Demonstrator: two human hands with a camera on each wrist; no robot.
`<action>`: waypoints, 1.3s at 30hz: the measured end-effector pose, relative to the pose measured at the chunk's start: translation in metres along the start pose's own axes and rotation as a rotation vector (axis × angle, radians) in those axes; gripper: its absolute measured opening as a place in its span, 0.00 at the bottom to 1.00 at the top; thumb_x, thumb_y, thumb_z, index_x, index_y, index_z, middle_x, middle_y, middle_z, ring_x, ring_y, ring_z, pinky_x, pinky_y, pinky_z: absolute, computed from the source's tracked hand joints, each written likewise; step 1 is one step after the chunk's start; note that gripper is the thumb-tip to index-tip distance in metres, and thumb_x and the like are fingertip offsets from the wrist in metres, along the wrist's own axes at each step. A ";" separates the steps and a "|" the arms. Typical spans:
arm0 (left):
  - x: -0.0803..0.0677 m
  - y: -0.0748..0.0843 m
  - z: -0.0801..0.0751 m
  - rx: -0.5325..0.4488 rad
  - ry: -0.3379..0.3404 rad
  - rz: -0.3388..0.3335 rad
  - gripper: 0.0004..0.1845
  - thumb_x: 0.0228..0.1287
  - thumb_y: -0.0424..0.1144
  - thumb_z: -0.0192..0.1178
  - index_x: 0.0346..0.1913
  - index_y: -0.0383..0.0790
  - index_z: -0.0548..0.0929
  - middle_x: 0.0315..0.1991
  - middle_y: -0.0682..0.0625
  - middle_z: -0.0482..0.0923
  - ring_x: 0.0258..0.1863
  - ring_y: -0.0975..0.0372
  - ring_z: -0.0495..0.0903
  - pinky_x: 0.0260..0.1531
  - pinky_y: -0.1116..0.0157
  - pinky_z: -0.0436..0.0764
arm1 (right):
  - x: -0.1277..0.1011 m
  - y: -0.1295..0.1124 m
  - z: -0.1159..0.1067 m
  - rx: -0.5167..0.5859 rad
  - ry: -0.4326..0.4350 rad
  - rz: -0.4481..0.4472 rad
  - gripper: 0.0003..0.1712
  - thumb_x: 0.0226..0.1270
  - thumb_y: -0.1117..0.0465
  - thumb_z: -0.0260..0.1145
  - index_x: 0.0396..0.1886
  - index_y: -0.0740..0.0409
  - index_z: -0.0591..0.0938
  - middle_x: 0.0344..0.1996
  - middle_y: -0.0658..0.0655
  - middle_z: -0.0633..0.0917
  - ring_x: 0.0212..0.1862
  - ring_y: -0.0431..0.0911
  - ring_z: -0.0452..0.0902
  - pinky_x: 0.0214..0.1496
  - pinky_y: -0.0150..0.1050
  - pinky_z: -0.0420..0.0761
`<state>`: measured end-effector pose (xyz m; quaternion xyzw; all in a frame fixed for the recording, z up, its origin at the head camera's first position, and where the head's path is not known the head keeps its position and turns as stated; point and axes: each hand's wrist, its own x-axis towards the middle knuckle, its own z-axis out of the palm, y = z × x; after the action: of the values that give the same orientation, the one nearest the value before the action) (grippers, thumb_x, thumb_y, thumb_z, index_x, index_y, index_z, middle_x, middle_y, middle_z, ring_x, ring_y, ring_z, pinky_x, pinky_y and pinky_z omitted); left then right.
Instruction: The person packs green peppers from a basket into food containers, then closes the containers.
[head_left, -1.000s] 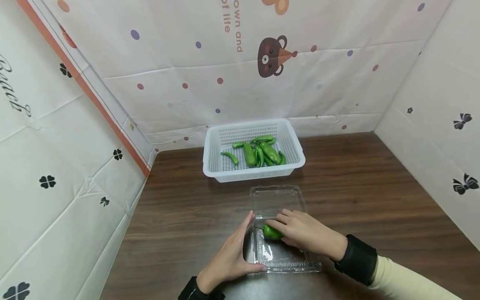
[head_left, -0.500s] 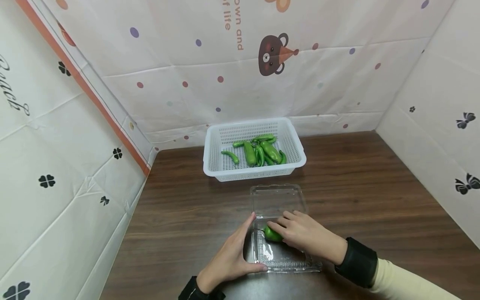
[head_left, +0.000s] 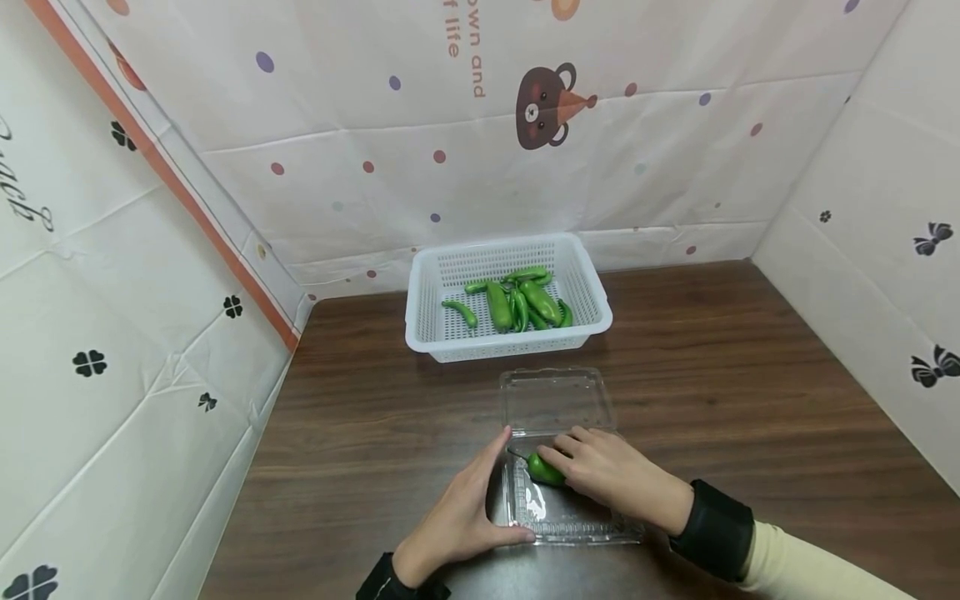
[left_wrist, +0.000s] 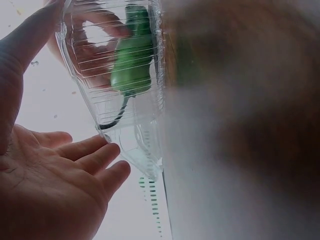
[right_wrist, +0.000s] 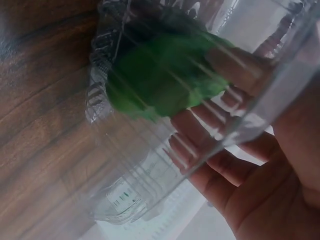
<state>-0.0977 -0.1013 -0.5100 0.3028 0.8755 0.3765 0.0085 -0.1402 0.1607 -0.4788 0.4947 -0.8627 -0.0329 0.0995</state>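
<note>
On the table lies a clear plastic clamshell box (head_left: 557,518), its lid (head_left: 557,400) folded back away from me. My left hand (head_left: 456,518) spreads along the box's left side, thumb at the front rim and straight fingers near the hinge. Inside the tray, my right hand (head_left: 617,473) grips a green pepper (head_left: 545,471) from its right end, fingers curled over it. The pepper's thin dark stem points left, and its right part is hidden under the hand. In the left wrist view the pepper (left_wrist: 134,65) shows through the ribbed plastic wall.
Behind the box stands a white perforated basket (head_left: 491,344) holding several green peppers (head_left: 540,304). The brown wooden table (head_left: 360,417) is bounded by patterned white cloth (head_left: 450,192) at the back and both sides.
My right hand has shifted slightly toward me with the pepper, and more of the stem shows at left. The left hand and box stay in place.
</note>
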 end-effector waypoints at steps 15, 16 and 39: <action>0.000 0.001 0.000 0.005 0.004 -0.017 0.68 0.49 0.62 0.78 0.84 0.46 0.45 0.80 0.44 0.56 0.75 0.50 0.63 0.69 0.47 0.70 | 0.001 0.000 -0.003 0.014 -0.021 0.011 0.26 0.65 0.55 0.76 0.62 0.56 0.83 0.48 0.54 0.85 0.47 0.48 0.83 0.44 0.41 0.87; -0.001 0.001 0.000 0.005 0.003 -0.018 0.68 0.49 0.62 0.78 0.84 0.46 0.45 0.80 0.45 0.56 0.76 0.50 0.63 0.70 0.47 0.70 | 0.001 0.000 -0.004 0.015 -0.020 0.010 0.27 0.65 0.55 0.76 0.62 0.56 0.83 0.48 0.54 0.85 0.47 0.48 0.83 0.44 0.41 0.87; 0.021 -0.009 -0.035 0.077 0.175 -0.028 0.68 0.49 0.58 0.80 0.83 0.40 0.46 0.83 0.45 0.47 0.80 0.52 0.51 0.76 0.49 0.58 | 0.059 0.056 -0.049 0.245 0.400 0.039 0.32 0.63 0.60 0.77 0.66 0.60 0.79 0.44 0.56 0.86 0.42 0.45 0.83 0.41 0.40 0.85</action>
<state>-0.1279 -0.1177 -0.4866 0.2566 0.8908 0.3676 -0.0742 -0.2063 0.1399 -0.4136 0.4829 -0.8329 0.1725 0.2082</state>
